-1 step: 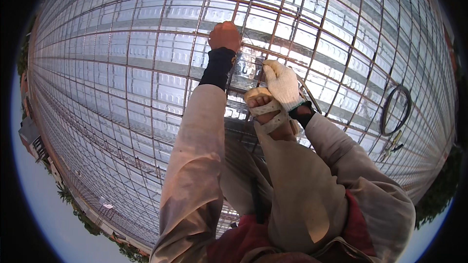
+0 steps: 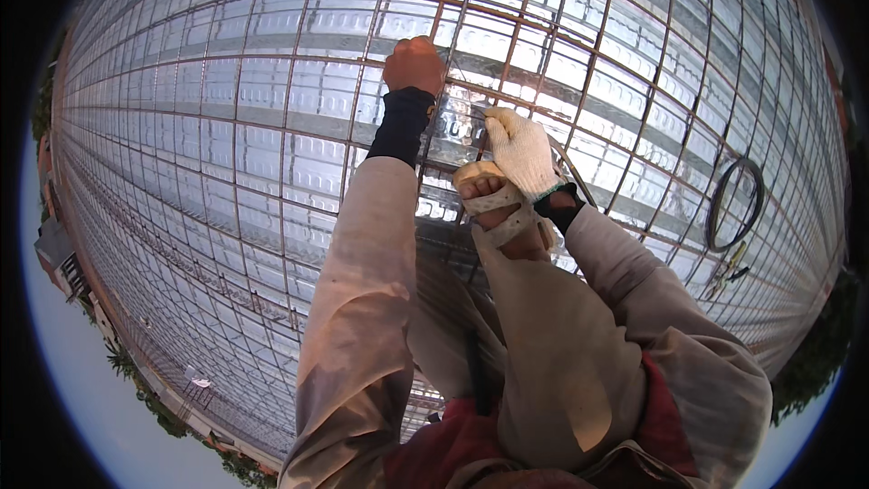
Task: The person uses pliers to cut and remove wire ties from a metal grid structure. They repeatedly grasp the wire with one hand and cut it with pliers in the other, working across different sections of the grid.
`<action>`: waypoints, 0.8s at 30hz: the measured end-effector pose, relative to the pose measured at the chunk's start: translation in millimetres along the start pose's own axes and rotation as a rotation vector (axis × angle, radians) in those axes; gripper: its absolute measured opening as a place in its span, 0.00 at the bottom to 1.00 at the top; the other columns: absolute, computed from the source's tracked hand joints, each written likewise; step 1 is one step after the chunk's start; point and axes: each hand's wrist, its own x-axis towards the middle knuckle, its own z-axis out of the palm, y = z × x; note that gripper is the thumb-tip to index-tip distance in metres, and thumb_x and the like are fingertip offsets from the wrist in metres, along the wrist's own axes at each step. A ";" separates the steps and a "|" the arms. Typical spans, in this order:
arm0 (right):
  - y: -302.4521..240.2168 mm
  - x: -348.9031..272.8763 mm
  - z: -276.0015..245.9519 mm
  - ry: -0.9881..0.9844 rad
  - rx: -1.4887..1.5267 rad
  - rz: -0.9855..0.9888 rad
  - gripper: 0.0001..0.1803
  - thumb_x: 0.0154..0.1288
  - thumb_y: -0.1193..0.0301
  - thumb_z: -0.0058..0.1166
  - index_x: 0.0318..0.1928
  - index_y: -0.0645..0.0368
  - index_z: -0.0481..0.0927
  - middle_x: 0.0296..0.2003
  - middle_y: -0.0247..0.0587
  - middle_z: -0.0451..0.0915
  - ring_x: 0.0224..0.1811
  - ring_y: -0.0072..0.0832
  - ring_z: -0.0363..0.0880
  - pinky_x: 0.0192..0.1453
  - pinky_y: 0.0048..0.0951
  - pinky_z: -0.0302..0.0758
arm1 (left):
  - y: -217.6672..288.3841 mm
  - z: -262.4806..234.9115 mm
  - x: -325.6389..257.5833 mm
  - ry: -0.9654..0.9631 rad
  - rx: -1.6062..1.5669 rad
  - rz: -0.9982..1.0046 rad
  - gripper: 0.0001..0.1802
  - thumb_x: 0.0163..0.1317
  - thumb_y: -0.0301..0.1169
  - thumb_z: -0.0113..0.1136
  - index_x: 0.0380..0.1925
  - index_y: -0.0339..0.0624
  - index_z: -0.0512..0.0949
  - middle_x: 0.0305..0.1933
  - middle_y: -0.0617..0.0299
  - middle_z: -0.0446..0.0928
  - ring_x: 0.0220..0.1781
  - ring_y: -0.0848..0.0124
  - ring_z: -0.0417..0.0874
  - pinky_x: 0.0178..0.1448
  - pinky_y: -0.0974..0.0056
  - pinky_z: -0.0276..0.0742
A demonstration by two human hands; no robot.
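Observation:
My bare left hand [image 2: 415,65] is closed in a fist at a rusty reinforcing bar [image 2: 444,4] of the mesh; what its fingers hold is hidden under it. In a white knit glove, my right hand [image 2: 523,156] is closed, thumb and forefinger pinched together, lower and to the right. Thin wire strands [image 2: 577,176] stick out past the glove's outer side, and I seem to grip them. Just below the glove, my foot in a pale strapped sandal [image 2: 498,206] rests on the mesh.
Shiny corrugated metal decking [image 2: 344,18] lies under the crossed bars. A coil of dark wire [image 2: 735,206] lies on the mesh at the right, with a yellow-handled tool [image 2: 729,272] beside it. A building [image 2: 56,252] and trees stand beyond the left edge.
Both hands have shifted very slightly up and to the left. Their grips look the same.

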 end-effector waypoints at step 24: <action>-87.6 158.8 -22.9 -0.511 -0.381 -0.469 0.11 0.72 0.69 0.60 0.45 0.61 0.91 0.18 0.34 0.77 0.19 0.24 0.76 0.27 0.32 0.73 | 61.5 42.6 -149.4 0.343 -0.749 -0.046 0.07 0.75 0.25 0.62 0.47 0.33 0.83 0.45 0.43 0.85 0.47 0.42 0.87 0.52 0.45 0.82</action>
